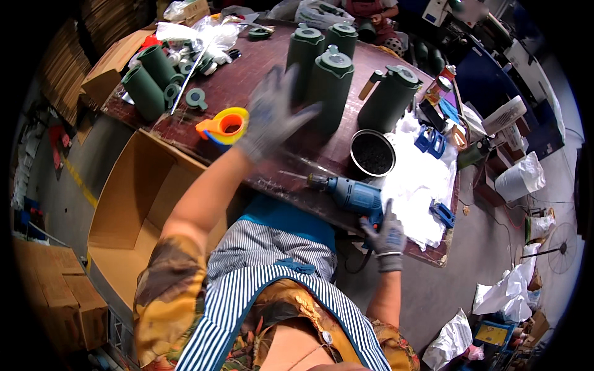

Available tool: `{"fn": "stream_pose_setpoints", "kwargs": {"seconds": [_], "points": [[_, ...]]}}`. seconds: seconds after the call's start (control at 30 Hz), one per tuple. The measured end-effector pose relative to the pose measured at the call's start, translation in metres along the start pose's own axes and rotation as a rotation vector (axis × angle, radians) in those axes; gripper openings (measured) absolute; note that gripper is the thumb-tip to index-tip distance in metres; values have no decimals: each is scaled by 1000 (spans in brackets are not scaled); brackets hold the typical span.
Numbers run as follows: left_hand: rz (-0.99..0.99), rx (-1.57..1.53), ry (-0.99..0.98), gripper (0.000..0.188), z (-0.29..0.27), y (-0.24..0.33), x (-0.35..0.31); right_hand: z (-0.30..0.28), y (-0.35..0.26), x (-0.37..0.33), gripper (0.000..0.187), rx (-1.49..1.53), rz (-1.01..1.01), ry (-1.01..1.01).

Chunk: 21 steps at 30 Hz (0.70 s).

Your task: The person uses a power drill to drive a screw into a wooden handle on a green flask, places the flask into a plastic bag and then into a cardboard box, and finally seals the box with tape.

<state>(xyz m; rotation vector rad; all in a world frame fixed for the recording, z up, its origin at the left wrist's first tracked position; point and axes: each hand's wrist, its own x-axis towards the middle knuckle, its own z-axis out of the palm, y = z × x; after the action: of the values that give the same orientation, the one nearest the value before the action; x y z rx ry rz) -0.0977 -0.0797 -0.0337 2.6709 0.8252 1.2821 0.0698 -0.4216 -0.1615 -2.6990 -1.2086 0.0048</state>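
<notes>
My left hand (272,117), in a grey glove and slightly blurred, hovers over the table with its fingers spread and nothing in them. Just right of it stand several dark green jugs (331,93) with lids, close together. Another green jug (388,102) with a light brown handle is farther right. A blue power drill (357,195) lies at the table's near edge, its long thin bit pointing left. My right hand (388,238), gloved too, is beside the drill's grip, thumb and forefinger stretched apart; whether it touches the grip is unclear.
The dark red table (266,62) also bears a black-filled metal pot (373,154), orange and yellow tape rolls (229,125), open green cylinders (145,93), white bags and blue clamps (431,141). An open cardboard box (127,216) stands left. Another person (371,12) is at the far side.
</notes>
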Motion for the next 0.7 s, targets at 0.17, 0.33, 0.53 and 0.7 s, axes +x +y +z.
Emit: {"fn": "stream_pose_setpoints", "kwargs": {"seconds": [0.17,0.33,0.53,0.7], "points": [[-383,303,-460,105,86,39,129,18,-38,-1,121,-55,112,-102],[-75,-61,-186,87,68,-28,100,16,-28,-46,121,119,91,232],[-415,-844,-283,54,-97,-66,-64,32,23,-76,119,429,206,109],[-922,-1408,-324,81,-71,-20,-196,47,35,-62,113,1054,246,31]]}}
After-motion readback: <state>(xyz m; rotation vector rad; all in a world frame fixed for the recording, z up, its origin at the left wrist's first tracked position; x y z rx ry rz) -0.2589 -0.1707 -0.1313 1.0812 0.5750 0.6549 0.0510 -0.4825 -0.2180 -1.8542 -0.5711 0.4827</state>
